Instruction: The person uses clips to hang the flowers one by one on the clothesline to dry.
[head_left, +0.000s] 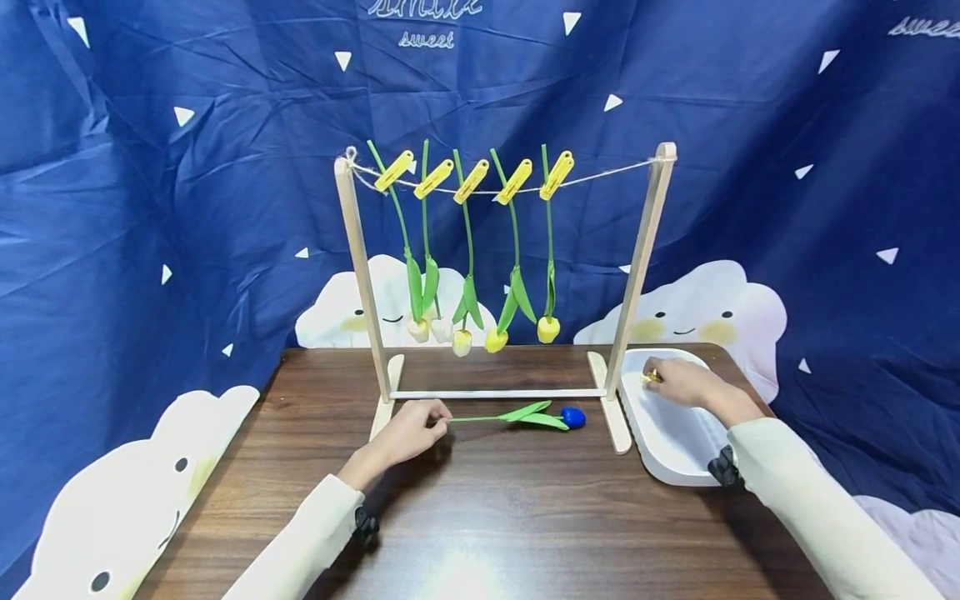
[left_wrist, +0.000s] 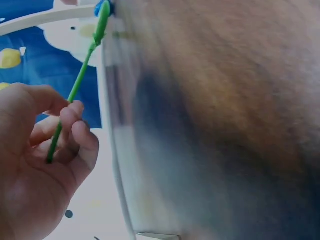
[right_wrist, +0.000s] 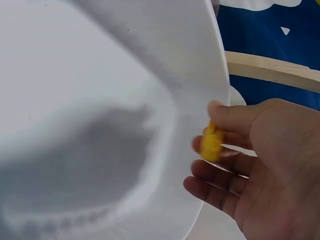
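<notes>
My left hand [head_left: 411, 430] pinches the stem end of a blue artificial tulip [head_left: 573, 417], which points right, low over the table in front of the rack. In the left wrist view the green stem [left_wrist: 76, 89] runs between thumb and fingers, its cut end near the palm. My right hand [head_left: 684, 382] is over the white tray [head_left: 678, 475] at the right. Between its thumb and fingers it holds a yellow clothespin [right_wrist: 212, 143], partly covered by the fingers in the head view.
A wooden rack [head_left: 647, 242] carries a string [head_left: 609, 173] across its posts. Several yellow clothespins [head_left: 471, 182] on it hold white and yellow tulips [head_left: 548, 330] head down. The rack's feet [head_left: 617, 425] stand on the brown table [head_left: 510, 508], with a blue curtain [head_left: 187, 208] behind.
</notes>
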